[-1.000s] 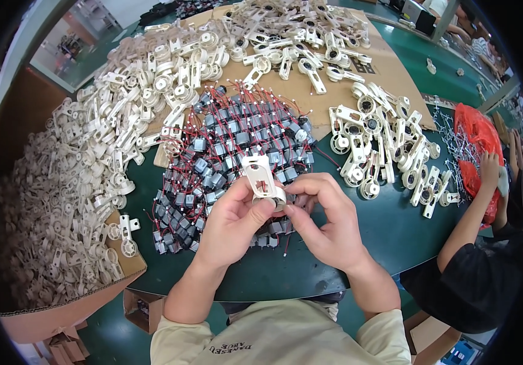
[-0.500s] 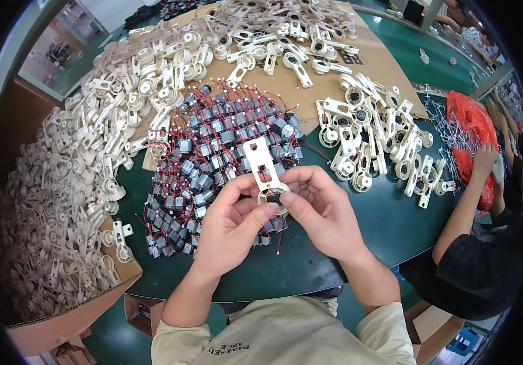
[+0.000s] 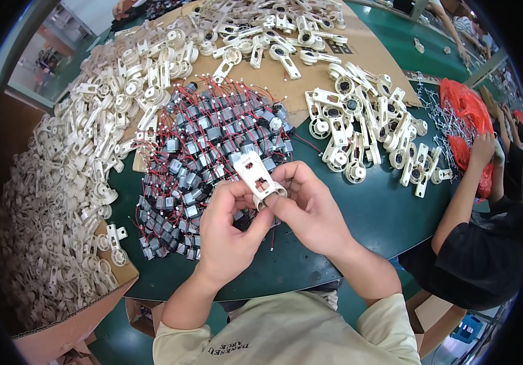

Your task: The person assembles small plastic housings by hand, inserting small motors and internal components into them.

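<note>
- We see our left hand (image 3: 228,234) and right hand (image 3: 310,210) side by side over the near edge of the table (image 3: 365,207), with a plastic bracket (image 3: 255,176) between their fingertips.
- Just behind our hands a heap of small motors (image 3: 213,146) lies on the table.
- Left of that heap, loose brackets (image 3: 48,201) fill a cardboard box (image 3: 61,331).
- Behind the motors, more brackets (image 3: 249,36) lie on a cardboard sheet (image 3: 365,58).
- Right of the motors, assembled brackets (image 3: 365,131) sit on the table.
- At the far right, another person's hand (image 3: 483,149) rests by a bag (image 3: 465,121).
</note>
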`<act>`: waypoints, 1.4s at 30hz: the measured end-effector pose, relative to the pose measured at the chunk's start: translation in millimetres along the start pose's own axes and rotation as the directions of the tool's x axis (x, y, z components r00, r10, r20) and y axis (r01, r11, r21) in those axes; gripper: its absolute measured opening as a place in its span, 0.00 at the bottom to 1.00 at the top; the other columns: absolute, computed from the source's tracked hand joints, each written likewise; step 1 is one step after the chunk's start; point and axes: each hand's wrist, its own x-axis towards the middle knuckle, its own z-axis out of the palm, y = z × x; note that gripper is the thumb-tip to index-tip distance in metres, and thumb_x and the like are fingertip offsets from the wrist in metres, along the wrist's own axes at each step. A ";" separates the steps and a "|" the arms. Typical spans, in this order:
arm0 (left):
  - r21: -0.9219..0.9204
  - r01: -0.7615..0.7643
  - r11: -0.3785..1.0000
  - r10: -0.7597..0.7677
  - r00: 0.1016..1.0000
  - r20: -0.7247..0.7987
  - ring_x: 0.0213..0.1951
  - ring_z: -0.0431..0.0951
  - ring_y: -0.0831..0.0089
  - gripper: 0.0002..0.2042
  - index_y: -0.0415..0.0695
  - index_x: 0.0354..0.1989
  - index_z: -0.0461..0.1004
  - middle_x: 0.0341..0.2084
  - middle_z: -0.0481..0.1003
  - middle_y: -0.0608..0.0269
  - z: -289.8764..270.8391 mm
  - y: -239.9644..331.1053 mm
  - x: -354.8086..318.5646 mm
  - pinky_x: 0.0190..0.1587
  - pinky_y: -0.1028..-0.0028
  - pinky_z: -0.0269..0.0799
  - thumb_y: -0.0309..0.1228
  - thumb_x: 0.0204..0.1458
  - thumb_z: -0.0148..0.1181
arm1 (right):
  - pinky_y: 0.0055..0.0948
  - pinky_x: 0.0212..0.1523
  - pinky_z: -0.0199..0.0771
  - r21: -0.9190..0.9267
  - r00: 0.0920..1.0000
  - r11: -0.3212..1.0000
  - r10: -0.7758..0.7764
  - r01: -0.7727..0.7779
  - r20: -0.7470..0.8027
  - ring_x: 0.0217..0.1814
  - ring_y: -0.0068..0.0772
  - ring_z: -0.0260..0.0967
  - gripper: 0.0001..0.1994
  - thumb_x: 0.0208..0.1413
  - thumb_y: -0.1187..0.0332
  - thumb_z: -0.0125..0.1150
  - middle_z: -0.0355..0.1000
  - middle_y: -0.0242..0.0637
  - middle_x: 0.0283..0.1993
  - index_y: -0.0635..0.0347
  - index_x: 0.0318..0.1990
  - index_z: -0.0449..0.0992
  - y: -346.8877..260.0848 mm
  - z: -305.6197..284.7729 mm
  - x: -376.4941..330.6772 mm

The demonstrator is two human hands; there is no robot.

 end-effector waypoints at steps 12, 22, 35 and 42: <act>-0.240 0.115 0.964 -0.091 0.990 0.108 0.43 0.73 0.77 0.13 0.38 0.45 0.66 0.40 0.71 0.61 -8.4 16.8 2.8 0.47 0.76 0.70 0.17 0.52 0.57 | 0.25 0.46 0.72 0.085 0.990 0.996 -0.035 0.023 0.134 0.49 0.22 0.68 0.14 0.59 0.79 0.53 0.67 0.36 0.45 0.66 0.51 0.64 -5.6 -5.6 -1.9; 0.153 -0.218 0.964 0.203 0.973 0.108 0.36 0.73 0.71 0.15 0.38 0.40 0.70 0.34 0.71 0.60 -25.3 9.5 2.5 0.39 0.73 0.68 0.25 0.45 0.68 | 0.22 0.44 0.70 0.019 0.980 0.998 -0.069 0.067 0.186 0.46 0.20 0.69 0.13 0.57 0.82 0.53 0.70 0.34 0.43 0.64 0.48 0.64 -8.6 -2.9 2.5; 0.684 0.700 0.203 0.087 0.683 -0.725 0.58 0.62 0.48 0.19 0.48 0.50 0.73 0.53 0.66 0.44 -238.2 -27.8 25.8 0.59 0.54 0.60 0.37 0.49 0.61 | 0.26 0.55 0.66 -0.460 0.842 0.862 -0.400 0.212 -0.361 0.58 0.30 0.64 0.22 0.60 0.77 0.52 0.61 0.43 0.60 0.67 0.61 0.59 -24.7 -64.1 18.2; 0.850 0.327 0.413 0.028 0.928 -0.370 0.41 0.77 0.58 0.14 0.38 0.45 0.74 0.43 0.74 0.49 -195.2 -18.3 37.7 0.46 0.66 0.71 0.26 0.49 0.61 | 0.31 0.41 0.76 -0.661 0.927 0.741 -0.322 0.120 -0.193 0.41 0.38 0.75 0.16 0.55 0.77 0.56 0.70 0.50 0.47 0.69 0.51 0.66 -8.7 -44.9 27.4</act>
